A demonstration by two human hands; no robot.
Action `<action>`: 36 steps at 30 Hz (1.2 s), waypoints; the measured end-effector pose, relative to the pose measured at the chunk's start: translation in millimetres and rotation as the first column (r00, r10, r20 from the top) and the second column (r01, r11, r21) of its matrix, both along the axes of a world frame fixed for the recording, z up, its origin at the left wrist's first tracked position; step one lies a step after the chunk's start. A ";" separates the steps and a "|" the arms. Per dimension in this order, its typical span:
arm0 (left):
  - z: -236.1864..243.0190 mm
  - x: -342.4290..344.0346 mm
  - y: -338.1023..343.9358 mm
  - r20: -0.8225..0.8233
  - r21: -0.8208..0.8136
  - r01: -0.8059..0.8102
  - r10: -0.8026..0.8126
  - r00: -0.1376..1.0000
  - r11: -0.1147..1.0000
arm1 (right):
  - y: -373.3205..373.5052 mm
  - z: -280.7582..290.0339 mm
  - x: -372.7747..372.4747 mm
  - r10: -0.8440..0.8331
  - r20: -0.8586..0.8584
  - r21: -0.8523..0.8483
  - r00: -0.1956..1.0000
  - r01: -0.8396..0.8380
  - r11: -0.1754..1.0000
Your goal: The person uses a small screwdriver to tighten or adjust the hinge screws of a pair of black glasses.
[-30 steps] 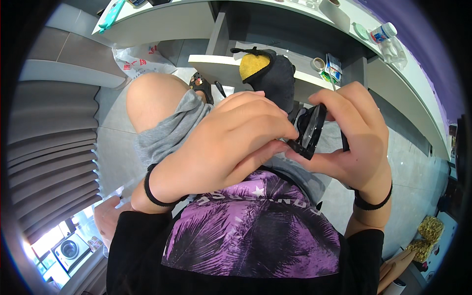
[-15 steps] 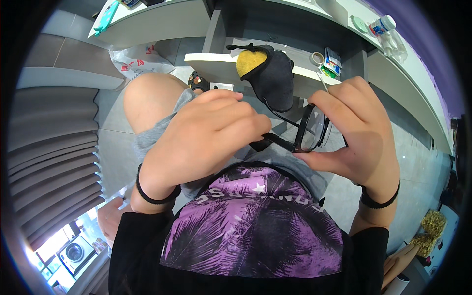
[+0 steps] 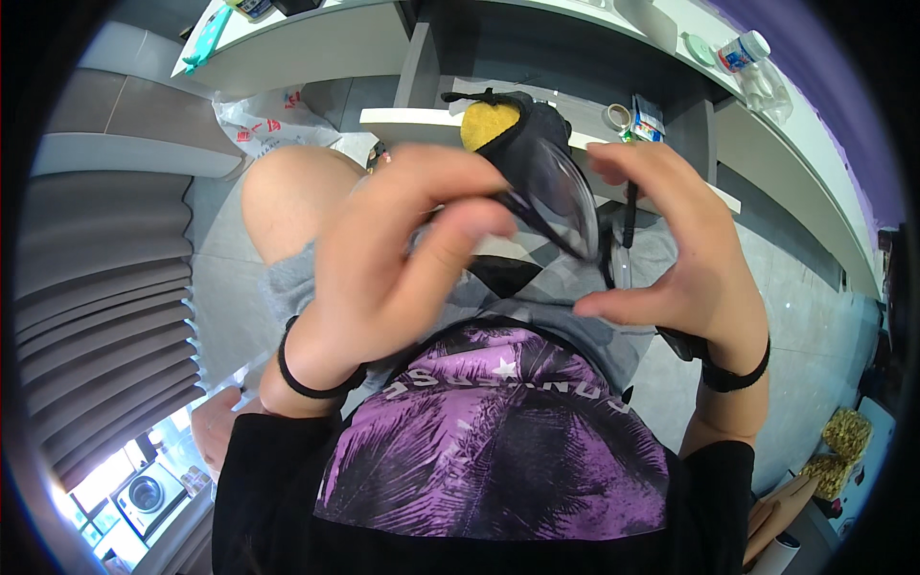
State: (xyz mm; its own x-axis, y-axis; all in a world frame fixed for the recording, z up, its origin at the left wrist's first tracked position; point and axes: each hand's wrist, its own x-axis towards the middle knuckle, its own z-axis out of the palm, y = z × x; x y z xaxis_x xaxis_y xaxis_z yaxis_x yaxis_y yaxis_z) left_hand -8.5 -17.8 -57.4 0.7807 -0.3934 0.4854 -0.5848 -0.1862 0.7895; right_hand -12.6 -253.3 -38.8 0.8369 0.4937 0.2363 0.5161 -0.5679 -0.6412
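A pair of black-framed glasses point(image 3: 575, 225) is raised over my lap, tilted and blurred by motion. My left hand point(image 3: 402, 249) pinches one end of the frame between thumb and fingers. Around the other side curves my right hand point(image 3: 685, 235), its thumb and fingers spread apart. A black temple arm point(image 3: 630, 216) runs close to its fingers; any contact is unclear. Behind the glasses, a soft black item with yellow lining point(image 3: 491, 125) rests at the drawer's front edge, partly covered. A dark, pointed patch point(image 3: 503, 275) shows on my lap; its kind is unclear.
Beyond my knees an open drawer point(image 3: 407, 117) holds a tape roll point(image 3: 616, 117) and small packets point(image 3: 648, 117). A white bottle point(image 3: 745, 51) lies on the countertop at right. A plastic bag point(image 3: 264, 120) sits on the floor at left, near a grey curtain point(image 3: 105, 287).
The glasses have swung up and turned, lenses now facing differently. My right hand has loosened from the frame and spread its fingers. My left hand has rotated, showing its thumb.
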 end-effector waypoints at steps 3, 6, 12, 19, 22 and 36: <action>-11.0 1.8 1.5 -0.315 -0.489 -0.036 -0.138 0.939 0.872 | -9.9 -8.7 -0.6 -0.083 -0.142 0.121 0.986 0.101 0.987; -11.4 4.4 0.0 -0.389 -0.569 -0.113 -0.146 0.909 0.815 | -6.6 -12.1 -1.5 -0.176 -0.214 0.090 0.961 0.199 0.976; -8.2 6.6 3.0 -0.498 -0.573 -0.303 -0.030 0.867 0.761 | -5.0 -26.1 -1.3 -0.309 -0.303 0.176 0.901 0.372 0.912; -14.3 -0.2 18.2 -0.601 -0.488 -0.293 -0.073 0.796 0.822 | -5.7 -15.5 1.8 -0.373 -0.289 0.237 0.882 0.444 0.864; -11.7 -6.5 12.2 -0.568 -0.517 -0.252 -0.107 0.816 0.818 | 1.1 -38.9 3.3 -0.287 -0.198 0.174 0.937 0.321 0.931; -16.7 -21.5 28.0 -0.713 -0.427 -0.024 -0.320 0.623 0.904 | -3.4 -29.7 14.0 -0.329 -0.199 0.083 0.923 0.350 0.933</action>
State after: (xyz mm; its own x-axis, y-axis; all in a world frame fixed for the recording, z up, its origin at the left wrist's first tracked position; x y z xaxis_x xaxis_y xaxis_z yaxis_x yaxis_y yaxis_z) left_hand -30.1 10.2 -74.1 0.8755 -0.4683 -0.1191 0.2570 0.2426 0.9355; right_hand 1.4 -256.8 -68.5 0.9830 0.1508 0.1048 0.1757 -0.6060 -0.7758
